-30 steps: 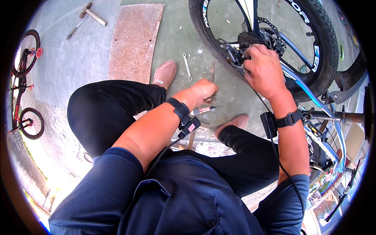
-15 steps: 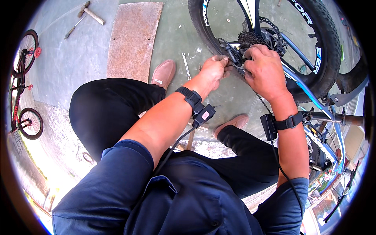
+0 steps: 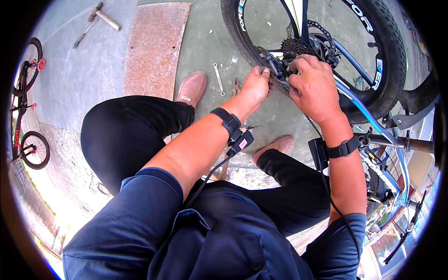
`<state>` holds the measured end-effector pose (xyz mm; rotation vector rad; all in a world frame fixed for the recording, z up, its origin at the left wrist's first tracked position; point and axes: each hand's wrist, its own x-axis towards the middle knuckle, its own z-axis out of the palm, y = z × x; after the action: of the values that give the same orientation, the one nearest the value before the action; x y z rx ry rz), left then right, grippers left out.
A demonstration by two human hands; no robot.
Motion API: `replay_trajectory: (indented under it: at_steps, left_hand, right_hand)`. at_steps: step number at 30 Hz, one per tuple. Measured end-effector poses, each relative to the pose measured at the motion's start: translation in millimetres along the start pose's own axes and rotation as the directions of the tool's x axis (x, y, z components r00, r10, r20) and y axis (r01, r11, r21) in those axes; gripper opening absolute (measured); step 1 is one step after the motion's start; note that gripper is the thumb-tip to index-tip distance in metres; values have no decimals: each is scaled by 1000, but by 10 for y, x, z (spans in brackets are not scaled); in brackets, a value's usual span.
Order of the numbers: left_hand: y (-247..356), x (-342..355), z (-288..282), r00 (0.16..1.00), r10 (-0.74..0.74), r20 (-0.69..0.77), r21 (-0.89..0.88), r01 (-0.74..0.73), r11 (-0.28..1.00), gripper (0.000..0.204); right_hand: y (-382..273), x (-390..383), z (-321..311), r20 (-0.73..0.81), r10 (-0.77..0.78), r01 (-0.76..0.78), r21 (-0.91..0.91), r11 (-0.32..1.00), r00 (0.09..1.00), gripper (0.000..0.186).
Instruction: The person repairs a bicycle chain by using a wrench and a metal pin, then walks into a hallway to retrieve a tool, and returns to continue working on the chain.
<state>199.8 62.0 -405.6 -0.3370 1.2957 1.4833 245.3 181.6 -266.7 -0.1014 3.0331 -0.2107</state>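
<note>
At the rear wheel of a bicycle, both hands work close to the black rear derailleur (image 3: 276,66), just below the cassette (image 3: 297,47). My left hand (image 3: 256,86) is closed in a pinch at the derailleur's left side; whatever lies between its thumb and fingers is hidden. My right hand (image 3: 315,88) curls its fingers against the derailleur from the right, and its back covers part of the mechanism. From beneath that hand the chain (image 3: 312,123) runs down toward the frame.
A combination spanner (image 3: 218,79) and pliers (image 3: 236,86) lie on the floor left of my left hand. Farther left are a rusty metal sheet (image 3: 156,51), a hammer (image 3: 106,18) and a screwdriver-like tool (image 3: 84,35). The wheel's tyre (image 3: 394,51) and blue-white frame (image 3: 361,105) fill the right.
My left hand has drawn slightly down and left, and the pliers beside it have come into sight. The right hand stays at the derailleur. The whole view has shifted a little.
</note>
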Motion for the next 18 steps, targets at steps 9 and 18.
replay_trajectory:
  at_steps: [9, 18]
  left_hand:
    - [35, 69, -59, 984, -123, 126, -194, 146, 970, 24]
    - [15, 22, -43, 993, -59, 105, -229, 82, 970, 17]
  right_hand:
    - [-4, 3, -8, 6, 2, -2, 0, 1000, 1000, 8]
    - [5, 6, -1, -4, -10, 10, -4, 1000, 1000, 10]
